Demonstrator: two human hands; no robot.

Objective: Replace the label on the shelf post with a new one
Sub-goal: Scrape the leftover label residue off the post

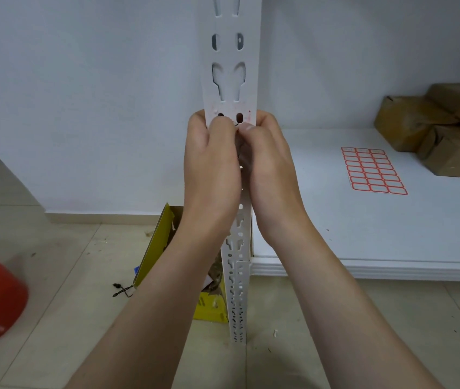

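Both forearms reach up: left hand (212,164) and right hand (271,167) curl round the post (230,80), thumbs meeting on the label (248,117). Looks like peeling; next, lift an edge cleanly. Label sheet (373,171) waits on the white shelf (335,234); tiled floor (68,262) below.

- Left hand (212,164): bare, with a broad, smooth back and knuckles that barely show.
- Right hand (268,164): also bare; its thumbnail (247,126) is cut short and plain.
- Left forearm (150,304): uncovered from the wrist down to the lower edge of the view, slender and smooth.
- Right forearm (335,299): uncovered over the same stretch, with a faint ridge running back from the wrist.
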